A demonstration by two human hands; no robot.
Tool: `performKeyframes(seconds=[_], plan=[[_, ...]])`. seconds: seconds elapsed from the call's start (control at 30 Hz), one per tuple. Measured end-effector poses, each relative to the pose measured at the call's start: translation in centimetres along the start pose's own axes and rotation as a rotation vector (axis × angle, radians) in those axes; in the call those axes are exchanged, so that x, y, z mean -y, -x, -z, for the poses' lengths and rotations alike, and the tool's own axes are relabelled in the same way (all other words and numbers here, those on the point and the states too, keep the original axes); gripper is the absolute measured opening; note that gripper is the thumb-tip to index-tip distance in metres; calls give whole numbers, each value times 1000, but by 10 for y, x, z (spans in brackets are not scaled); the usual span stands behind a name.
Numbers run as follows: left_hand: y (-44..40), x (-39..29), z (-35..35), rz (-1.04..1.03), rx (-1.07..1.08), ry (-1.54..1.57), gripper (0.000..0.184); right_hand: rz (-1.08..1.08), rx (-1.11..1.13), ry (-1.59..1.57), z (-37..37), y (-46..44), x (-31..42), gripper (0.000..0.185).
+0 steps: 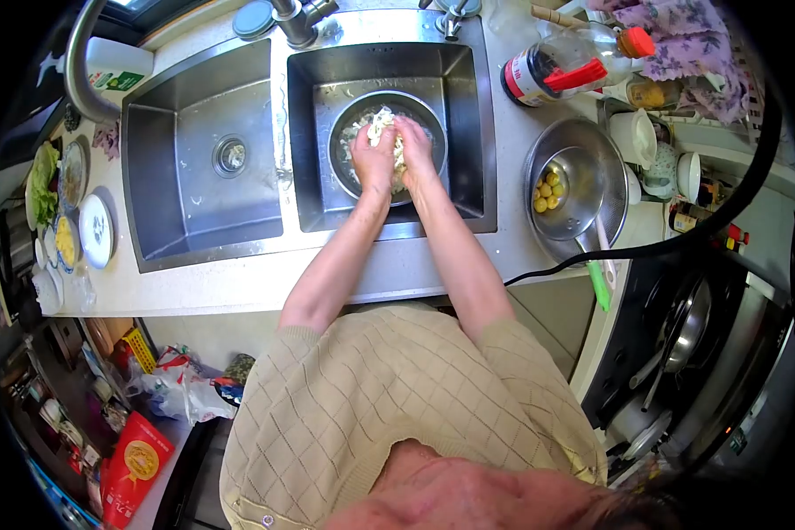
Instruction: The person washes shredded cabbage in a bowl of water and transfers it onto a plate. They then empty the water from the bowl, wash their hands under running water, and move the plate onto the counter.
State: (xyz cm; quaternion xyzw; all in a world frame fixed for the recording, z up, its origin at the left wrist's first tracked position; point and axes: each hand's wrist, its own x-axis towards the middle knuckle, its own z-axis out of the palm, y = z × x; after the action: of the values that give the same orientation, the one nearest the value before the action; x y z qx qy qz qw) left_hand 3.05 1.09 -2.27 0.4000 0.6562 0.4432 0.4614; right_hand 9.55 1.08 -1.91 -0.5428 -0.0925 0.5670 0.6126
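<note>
My left hand (372, 164) and my right hand (417, 148) are cupped together over a round metal bowl (348, 117). Pale whitish, shredded-looking food pieces (382, 124) are held between them, and more pieces lie in the bowl below. Exactly what food this is, I cannot make out; it could be torn mushroom. The bowl rests inside the right sink basin (475, 141). My fingers are closed around the pieces, with the fingertips partly hidden.
The left basin (194, 216) has a drain strainer (230, 155). To the right, nested metal bowls (577, 234) hold several small yellow round items (548, 192), beside a green-handled utensil (599, 285). A red-capped bottle (526, 79) stands behind. Plates (96, 231) line the left counter.
</note>
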Motion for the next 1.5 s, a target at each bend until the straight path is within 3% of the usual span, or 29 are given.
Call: performKeyframes(seconds=[0.17, 0.63, 0.87, 1.2, 1.27, 1.4, 1.5], plan=[[25, -45, 6, -41, -88, -51, 33, 47, -1, -100, -12, 26, 22, 21], [43, -88, 10, -214, -245, -52, 34, 210, 54, 23, -35, 53, 62, 18], [47, -86, 9, -130, -215, -9, 32, 195, 57, 54, -26, 51, 57, 20], [59, -92, 13, -212, -235, -23, 32, 236, 44, 73, -20, 52, 56, 22], [60, -98, 13, -111, -217, -39, 32, 213, 43, 91, -24, 53, 60, 22], [62, -91, 16, -161, -261, -18, 32, 209, 39, 100, -19, 53, 52, 25], [62, -88, 20, -57, -238, -42, 34, 147, 23, 89, -26, 66, 56, 25]])
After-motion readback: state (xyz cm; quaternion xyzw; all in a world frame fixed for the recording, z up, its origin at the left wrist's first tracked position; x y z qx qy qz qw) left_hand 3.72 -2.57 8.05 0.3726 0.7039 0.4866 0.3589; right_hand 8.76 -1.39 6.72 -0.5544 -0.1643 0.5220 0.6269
